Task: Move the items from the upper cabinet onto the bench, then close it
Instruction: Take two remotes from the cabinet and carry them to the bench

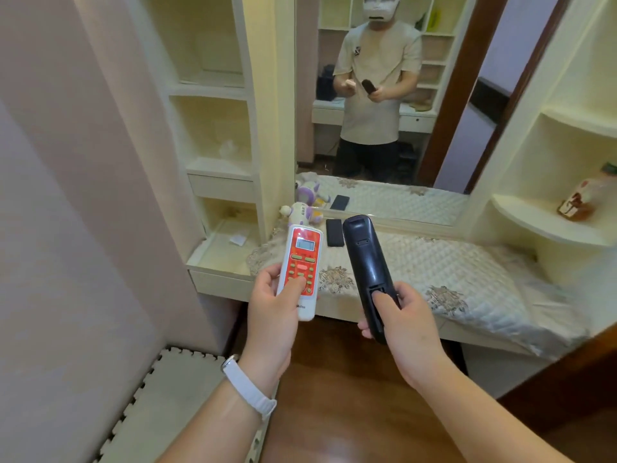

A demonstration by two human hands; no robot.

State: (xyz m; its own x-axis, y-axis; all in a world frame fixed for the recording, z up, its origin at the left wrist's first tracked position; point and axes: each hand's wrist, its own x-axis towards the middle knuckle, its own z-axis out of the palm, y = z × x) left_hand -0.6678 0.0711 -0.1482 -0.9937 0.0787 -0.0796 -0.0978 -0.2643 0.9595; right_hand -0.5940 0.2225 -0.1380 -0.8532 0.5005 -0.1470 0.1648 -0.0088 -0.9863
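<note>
A: Two remotes are held out above the near edge of the bench (450, 262). The white and red remote (300, 272) is gripped in the left hand (272, 315), face up, with the thumb laid across its lower buttons and the fingers wrapped beneath.

B: And the black remote (367, 272)?

A: It is clasped at its lower end by the right hand (407, 325), back side up, the thumb pressed on the battery cover. Both hands are closed firmly around their remotes.

B: What is seen on the bench itself?

A: A quilted cover is spread over it. A black phone (335, 232) is laid flat near the mirror (384, 95), and a small plush toy (302, 212) is set just left of the phone, against the mirror's lower edge.

B: Anything at the sides?

A: Open cream shelves (213, 128) are seen on the left. A bottle (582, 198) is lying on a curved shelf at the right. A white watch strap (248, 385) is worn on the left wrist.
</note>
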